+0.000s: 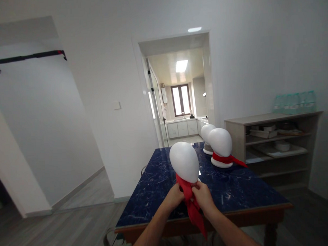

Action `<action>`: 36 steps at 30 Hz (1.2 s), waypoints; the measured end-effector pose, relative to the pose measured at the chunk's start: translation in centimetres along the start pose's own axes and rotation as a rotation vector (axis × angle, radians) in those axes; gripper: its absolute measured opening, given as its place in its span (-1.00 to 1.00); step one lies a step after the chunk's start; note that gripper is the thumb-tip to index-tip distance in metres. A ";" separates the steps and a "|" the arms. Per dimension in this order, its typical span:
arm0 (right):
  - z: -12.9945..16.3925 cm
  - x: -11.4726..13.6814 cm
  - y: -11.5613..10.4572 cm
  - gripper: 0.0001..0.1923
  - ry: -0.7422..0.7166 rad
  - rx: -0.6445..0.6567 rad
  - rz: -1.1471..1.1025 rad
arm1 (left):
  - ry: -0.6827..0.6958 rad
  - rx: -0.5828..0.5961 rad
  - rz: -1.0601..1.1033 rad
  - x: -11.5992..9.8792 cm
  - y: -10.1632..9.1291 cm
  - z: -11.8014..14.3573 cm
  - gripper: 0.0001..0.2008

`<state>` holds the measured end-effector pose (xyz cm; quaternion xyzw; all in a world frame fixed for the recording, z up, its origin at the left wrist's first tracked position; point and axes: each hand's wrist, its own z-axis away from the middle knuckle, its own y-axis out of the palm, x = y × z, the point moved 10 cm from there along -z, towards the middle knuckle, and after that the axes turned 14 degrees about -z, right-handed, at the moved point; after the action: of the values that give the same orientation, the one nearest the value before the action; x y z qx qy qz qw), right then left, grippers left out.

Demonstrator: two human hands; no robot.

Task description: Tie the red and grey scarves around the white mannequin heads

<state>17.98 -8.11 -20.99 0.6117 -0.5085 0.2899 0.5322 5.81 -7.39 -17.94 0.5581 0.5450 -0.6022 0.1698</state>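
Note:
A white mannequin head (183,161) stands on the blue marbled table (145,204) close to its front edge, leaning slightly. A red scarf (193,210) is wrapped round its neck, and its loose end hangs down in front past the table edge. My left hand (175,195) is closed on the scarf at the left of the neck. On the other side, my right hand (202,195) pinches the scarf just under the head. The cloth and fingers partly hide the knot area, so its exact form cannot be made out.
Further back on the table's right stand a second mannequin head (220,142) with a red scarf (226,159) and a third mannequin head (206,133) behind it. A shelf unit (235,135) holding water bottles (295,102) is at right. Beyond the doorway lies a kitchen.

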 end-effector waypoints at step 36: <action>4.9 2.5 0.5 -0.43 -0.312 0.124 0.608 | -0.405 -0.049 0.702 3.4 2.2 1.3 -0.66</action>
<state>17.41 -13.48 -19.92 0.5003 -0.7240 0.3684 0.2995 5.96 -7.88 -22.13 0.5762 0.2912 -0.5922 0.4822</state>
